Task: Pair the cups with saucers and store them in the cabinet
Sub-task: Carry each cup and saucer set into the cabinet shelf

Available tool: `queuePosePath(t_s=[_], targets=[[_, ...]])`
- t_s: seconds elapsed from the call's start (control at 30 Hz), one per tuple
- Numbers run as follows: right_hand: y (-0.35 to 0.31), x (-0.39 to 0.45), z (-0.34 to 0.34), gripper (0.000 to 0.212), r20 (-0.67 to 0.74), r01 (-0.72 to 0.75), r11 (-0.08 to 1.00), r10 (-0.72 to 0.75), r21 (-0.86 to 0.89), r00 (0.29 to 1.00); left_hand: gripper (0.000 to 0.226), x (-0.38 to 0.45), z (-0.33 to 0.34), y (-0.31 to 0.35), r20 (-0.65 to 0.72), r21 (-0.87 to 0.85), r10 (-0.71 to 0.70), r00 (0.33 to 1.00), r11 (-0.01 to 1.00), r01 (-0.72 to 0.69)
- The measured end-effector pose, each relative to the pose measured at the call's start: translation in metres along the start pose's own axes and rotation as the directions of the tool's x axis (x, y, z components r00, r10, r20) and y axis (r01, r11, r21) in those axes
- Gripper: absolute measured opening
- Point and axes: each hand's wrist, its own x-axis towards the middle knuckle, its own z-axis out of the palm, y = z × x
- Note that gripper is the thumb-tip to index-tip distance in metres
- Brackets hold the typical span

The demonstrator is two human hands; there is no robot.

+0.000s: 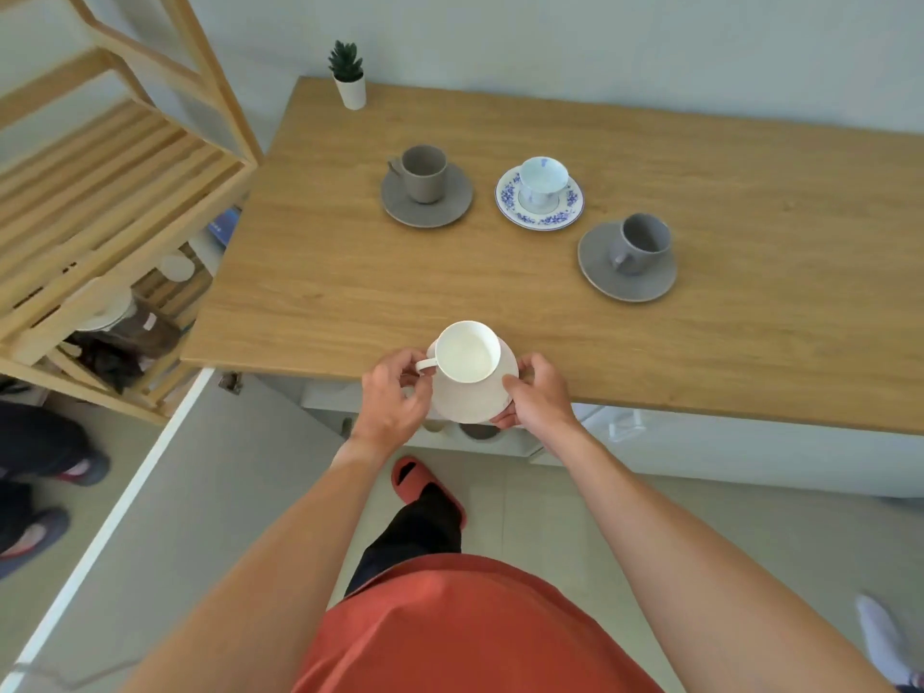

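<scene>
The left hand [395,397] and right hand [535,397] each pinch an edge of the white saucer [475,397], held level off the counter [350,272] front edge so the white cup [467,351] rides steady toward the cabinet below.

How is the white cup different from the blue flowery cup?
The white cup is plain, while the blue flowery cup has a blue pattern. The white cup and its saucer are held by both hands at the table's front edge; the flowery cup rests farther back on the table. The white cup's handle points left; no handle shows on the flowery cup. Both sit upright on matching saucers.
</scene>
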Motion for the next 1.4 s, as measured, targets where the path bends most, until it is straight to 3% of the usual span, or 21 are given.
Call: queuePosePath(t_s=[0.17,0.33,0.63,0.8,1.03,1.13,1.4], targets=[[0.044,-0.052,0.017,0.013,0.043,0.027,0.999,-0.025,-0.041,0.999,0.010,-0.081,-0.012,-0.007,-0.065,0.009,-0.006,0.998,1.000,0.006],[0.089,-0.081,0.039,0.011,0.117,-0.009,0.996,0.019,-0.085,0.993,0.017,-0.139,-0.027,-0.032,-0.019,0.085,-0.043,0.999,0.995,0.044],[0.174,-0.077,0.070,0.014,0.134,-0.179,0.970,0.202,-0.162,0.970,0.019,-0.184,-0.012,-0.110,0.168,0.212,-0.245,0.955,0.955,0.208],[0.206,-0.032,0.087,0.013,0.104,-0.206,0.964,0.225,-0.168,0.969,0.015,-0.167,0.007,-0.155,0.203,0.190,-0.190,0.961,0.970,0.151],[0.237,0.079,0.122,0.010,0.075,-0.181,0.982,0.185,-0.059,0.980,0.014,-0.093,0.041,-0.242,0.117,0.129,-0.109,0.987,0.987,0.094],[0.237,0.127,0.134,0.009,0.055,-0.142,0.987,0.146,-0.079,0.988,0.015,-0.053,0.046,-0.266,0.143,0.144,-0.105,0.984,0.986,0.084],[0.207,0.206,0.164,0.009,0.006,-0.149,0.989,0.149,0.000,0.989,0.012,0.034,0.062,-0.302,0.044,0.165,-0.135,0.990,0.978,0.126]])
